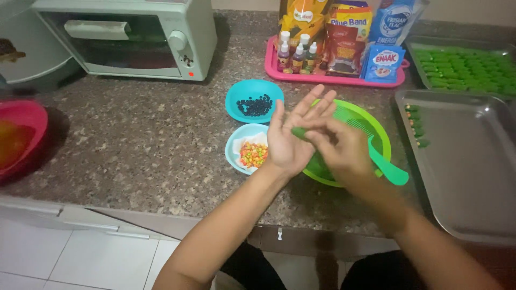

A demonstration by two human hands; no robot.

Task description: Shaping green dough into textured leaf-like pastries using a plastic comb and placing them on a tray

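Note:
My left hand [290,134] is held palm up with fingers spread above a green bowl [371,121]. A small piece of green dough [299,131] lies on that palm. My right hand [341,147] presses its fingers onto the dough piece, rolling it against the left palm. A green comb [384,161] rests across the bowl's rim under my right hand. More green dough sits inside the bowl, mostly hidden by my hands.
A blue bowl of dark chips [254,100] and a light blue bowl of coloured bits [248,149] stand left of my hands. A metal tray [467,166] with several green pieces lies right, a fuller tray [462,67] behind it. Toaster oven [129,37], pink tray of packets [333,78], red bowl [21,134].

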